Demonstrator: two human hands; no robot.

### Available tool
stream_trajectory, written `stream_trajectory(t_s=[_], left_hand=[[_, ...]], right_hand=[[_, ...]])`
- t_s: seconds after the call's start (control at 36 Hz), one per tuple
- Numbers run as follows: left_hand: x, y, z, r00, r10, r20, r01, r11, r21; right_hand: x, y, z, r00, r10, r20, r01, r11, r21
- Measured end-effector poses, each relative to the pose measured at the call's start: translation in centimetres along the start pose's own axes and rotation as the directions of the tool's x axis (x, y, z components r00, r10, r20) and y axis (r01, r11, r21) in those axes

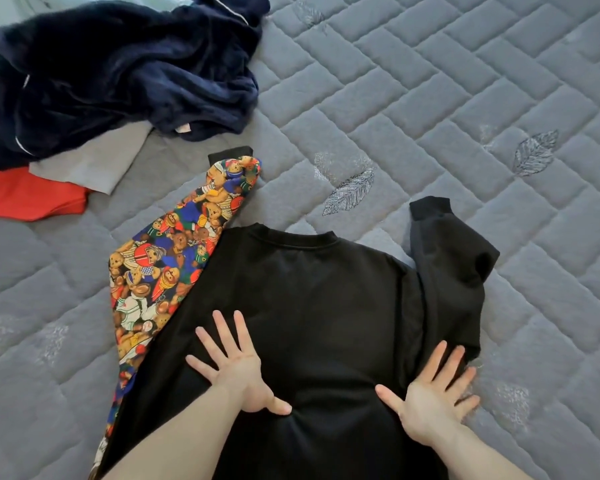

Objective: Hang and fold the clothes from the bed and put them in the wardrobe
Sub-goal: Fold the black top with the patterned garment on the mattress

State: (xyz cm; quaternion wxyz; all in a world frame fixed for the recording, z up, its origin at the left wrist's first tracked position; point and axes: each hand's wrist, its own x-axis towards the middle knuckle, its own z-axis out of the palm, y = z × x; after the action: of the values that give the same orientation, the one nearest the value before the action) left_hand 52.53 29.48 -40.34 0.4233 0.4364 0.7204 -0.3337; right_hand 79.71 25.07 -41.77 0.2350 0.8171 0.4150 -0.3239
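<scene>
From the head camera, your left hand (234,368) and right hand (433,396) both lie flat with fingers spread, pressing the black sweatshirt (312,306) onto the bed (430,116); neither grips anything. The sweatshirt's long axis runs straight away from you, collar farthest. The printed sleeve (174,258) stretches up and left, nearer your left hand; the black sleeve (444,265) is bent back just beyond your right fingers. More clothes, the navy pile (118,74), wait at the upper left.
</scene>
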Motion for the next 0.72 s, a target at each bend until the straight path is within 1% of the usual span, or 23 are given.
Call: stream_trajectory(t_s=[0.36,0.44,0.5,0.58,0.61,0.64,0.67,0.72], left_hand=[[0.7,-0.7,0.9,0.996,0.046,-0.075,-0.045,0.999,0.010],[0.5,-1.1,0.9,0.991,0.074,-0.111,-0.072,0.997,0.018],[0.2,-1.6,1.1,0.985,0.112,-0.132,-0.105,0.993,0.059],[-0.4,-2.3,0.6,0.966,0.165,-0.201,-0.139,0.980,0.141],[-0.8,-2.4,0.2,0.955,0.182,-0.236,-0.153,0.979,0.136],[-1.1,-2.5,-0.4,0.931,0.208,-0.300,-0.184,0.977,0.105],[-1.4,-2.6,-1.3,0.883,0.238,-0.404,-0.237,0.970,0.055],[-1.6,-3.1,-3.3,0.721,0.292,-0.629,-0.359,0.933,0.023]], right_hand=[[-0.8,0.1,0.4,0.997,-0.024,-0.073,0.024,1.000,0.003],[-1.0,0.2,0.4,0.997,-0.028,-0.075,0.028,1.000,0.002],[-1.1,0.4,0.5,0.996,-0.025,-0.085,0.025,1.000,0.000],[-0.9,0.4,0.8,0.995,-0.021,-0.094,0.023,1.000,0.013],[-0.9,0.4,0.7,0.995,-0.021,-0.095,0.022,1.000,0.014],[-0.9,0.4,0.7,0.995,-0.018,-0.096,0.020,1.000,0.011],[-1.0,0.4,0.6,0.995,-0.015,-0.098,0.016,1.000,0.007],[-1.1,0.5,0.6,0.994,-0.018,-0.107,0.019,1.000,0.007]])
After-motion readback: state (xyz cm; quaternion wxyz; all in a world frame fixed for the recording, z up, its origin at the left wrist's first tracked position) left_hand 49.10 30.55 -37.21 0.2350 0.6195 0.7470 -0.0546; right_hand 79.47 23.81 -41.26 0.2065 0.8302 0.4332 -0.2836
